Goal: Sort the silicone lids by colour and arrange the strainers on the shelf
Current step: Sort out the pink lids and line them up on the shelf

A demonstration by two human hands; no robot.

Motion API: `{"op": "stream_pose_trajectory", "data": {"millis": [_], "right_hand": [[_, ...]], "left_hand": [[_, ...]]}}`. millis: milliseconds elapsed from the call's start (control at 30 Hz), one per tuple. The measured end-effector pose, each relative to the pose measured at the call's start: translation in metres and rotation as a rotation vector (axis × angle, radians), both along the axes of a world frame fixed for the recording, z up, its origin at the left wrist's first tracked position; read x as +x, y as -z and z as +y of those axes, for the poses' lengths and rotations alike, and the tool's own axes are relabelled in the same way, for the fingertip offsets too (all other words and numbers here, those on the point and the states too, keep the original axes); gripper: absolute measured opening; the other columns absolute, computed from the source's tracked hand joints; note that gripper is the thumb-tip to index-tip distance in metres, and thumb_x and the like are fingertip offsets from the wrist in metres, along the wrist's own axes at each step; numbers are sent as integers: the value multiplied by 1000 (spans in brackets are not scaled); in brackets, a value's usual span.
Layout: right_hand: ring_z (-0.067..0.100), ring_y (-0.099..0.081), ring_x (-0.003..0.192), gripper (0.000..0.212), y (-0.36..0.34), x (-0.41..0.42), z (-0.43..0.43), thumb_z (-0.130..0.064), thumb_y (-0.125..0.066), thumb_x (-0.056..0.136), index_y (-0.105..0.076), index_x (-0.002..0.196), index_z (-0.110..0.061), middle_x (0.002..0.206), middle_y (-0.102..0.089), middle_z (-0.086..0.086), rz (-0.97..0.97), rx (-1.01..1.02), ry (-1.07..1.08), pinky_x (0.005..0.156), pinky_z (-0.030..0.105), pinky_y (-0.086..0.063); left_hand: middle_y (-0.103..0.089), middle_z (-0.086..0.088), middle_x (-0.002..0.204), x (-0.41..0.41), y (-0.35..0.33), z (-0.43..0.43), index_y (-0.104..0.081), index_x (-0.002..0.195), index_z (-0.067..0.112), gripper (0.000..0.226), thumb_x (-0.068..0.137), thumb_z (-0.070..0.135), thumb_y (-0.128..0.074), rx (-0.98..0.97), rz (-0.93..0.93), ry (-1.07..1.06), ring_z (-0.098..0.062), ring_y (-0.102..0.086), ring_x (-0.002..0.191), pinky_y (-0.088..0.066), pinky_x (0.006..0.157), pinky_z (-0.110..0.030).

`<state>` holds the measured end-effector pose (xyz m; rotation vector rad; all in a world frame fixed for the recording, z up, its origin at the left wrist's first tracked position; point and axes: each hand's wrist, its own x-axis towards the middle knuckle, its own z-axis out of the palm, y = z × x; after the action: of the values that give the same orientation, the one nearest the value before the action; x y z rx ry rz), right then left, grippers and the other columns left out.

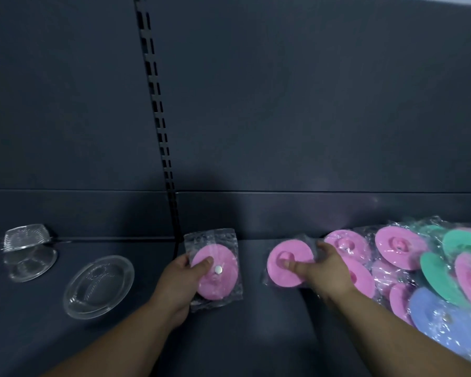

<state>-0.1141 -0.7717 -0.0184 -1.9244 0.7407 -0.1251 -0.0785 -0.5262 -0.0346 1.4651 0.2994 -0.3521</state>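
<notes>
Dark grey shelf point(256, 336) board runs under everything, dimly lit. Nearest the camera, just right of the foot of the slotted upright point(158, 104), the left hand point(174, 284) grips a bagged pink lid point(220, 278). Its thumb is on the top face and its fingers are curled under the near-left edge. Further right of the upright, the right hand point(326, 273) pinches a second pink lid point(286, 268), thumb pressed on its face and fingers wrapped over the right-hand rim. Whether this lid rests on the shelf or is just lifted cannot be told.

The step in hand looks like starting a pink group on the bare stretch right of the upright. Done well, both lids go down flat and squared to each other. The loose bag film should be tucked under so nothing slides, and a clear gap left to the other colours.

Far right of the upright, a mixed heap point(397, 246) overlaps pink lids, green lids point(441, 270) and a blue lid point(435, 319) in crinkled bags. The right forearm passes over its near-left edge, so pulling back carelessly could drag a bag along.

Left of the upright lie a clear oval dish point(98, 287) and, further back, a clear ribbed piece point(25, 236). These are perhaps the strainers, and neither hand touches them. Behind all stands the back panel point(310, 104).
</notes>
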Motion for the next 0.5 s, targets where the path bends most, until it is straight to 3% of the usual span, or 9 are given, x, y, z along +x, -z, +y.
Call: {"op": "stream_pose_trajectory", "data": {"millis": [67, 167, 233, 300, 367, 433, 500], "right_hand": [[23, -63, 88, 79, -1, 3, 3, -22, -89, 61, -49, 128, -12, 102, -65, 2, -105, 105, 66, 77, 35, -54], [17, -54, 63, 19, -7, 5, 15, -11, -79, 72, -66, 85, -13, 68, -62, 0, -288, 121, 15, 58, 26, -42], [13, -50, 58, 16, -15, 2, 28, -13, -77, 75, -63, 68, -17, 59, -60, -5, -403, 72, -54, 55, 24, -41], [5, -59, 67, 20, -25, -4, 43, -10, -75, 76, -65, 67, -25, 72, -68, -11, -547, -8, -163, 63, 15, -45], [1, -59, 98, 26, -26, -10, 54, -4, -71, 74, -66, 70, -29, 98, -69, -18, -675, -187, -394, 82, 11, -43], [0, -45, 122, 26, -12, -16, 60, -5, -65, 67, -68, 74, -31, 124, -58, -20, -637, -375, -699, 99, 12, -34], [-1, -34, 134, 30, 6, -23, 59, -1, -63, 65, -69, 73, -28, 137, -48, -23, -524, -365, -891, 107, 16, -28]], "left_hand": [[-71, -14, 99, 1, -3, 1, -64, 107, 6, 18, 90, 12, -63, -43, 30, -17, -28, -68, 92, -55, 76, -35], [-70, -18, 101, 1, -6, 2, -63, 102, 5, 13, 93, 13, -59, -93, 73, -29, -30, -66, 94, -54, 76, -35], [-69, -17, 103, 0, -10, 2, -62, 106, 5, 16, 96, 15, -54, -131, 89, -38, -28, -65, 95, -53, 75, -35], [-68, -15, 104, -1, -14, 3, -60, 109, 9, 19, 98, 19, -49, -173, 119, -36, -29, -65, 95, -54, 77, -39], [-70, -13, 99, -2, -20, 5, -61, 107, 13, 20, 100, 22, -45, -204, 143, -19, -30, -65, 91, -54, 75, -41], [-74, -10, 86, -3, -26, 7, -64, 102, 14, 23, 99, 25, -45, -237, 147, 8, -29, -66, 81, -54, 71, -40], [-75, -9, 83, -4, -31, 10, -66, 102, 14, 27, 98, 30, -46, -239, 135, 34, -27, -68, 76, -53, 67, -37]]}}
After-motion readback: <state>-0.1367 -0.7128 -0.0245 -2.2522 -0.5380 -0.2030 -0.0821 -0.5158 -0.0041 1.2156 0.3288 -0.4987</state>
